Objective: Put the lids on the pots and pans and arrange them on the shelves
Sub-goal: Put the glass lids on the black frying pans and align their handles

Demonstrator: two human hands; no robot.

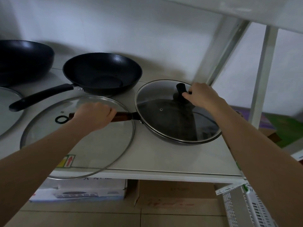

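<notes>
A dark wok (pixel 165 136) with a brown wooden handle (pixel 122 116) sits at the right end of the white shelf (pixel 164 163). My left hand (pixel 95 116) grips that handle. A glass lid (pixel 164 102) covers the wok, and my right hand (pixel 201 95) pinches its black knob (pixel 180 90). Under the handle a second glass lid (pixel 78 149) lies flat, overhanging the shelf's front edge. Behind stands an uncovered black wok (pixel 101 72) with a black handle. Another black wok (pixel 23 59) is at the far left, with part of a third lid (pixel 8 108) before it.
A white upright post (pixel 262 76) and a diagonal brace (pixel 226 45) rise just right of the lidded wok, under an upper shelf (pixel 246 7). Cardboard boxes (pixel 172 194) sit below the shelf, and a white plastic basket (pixel 242 205) stands at the lower right.
</notes>
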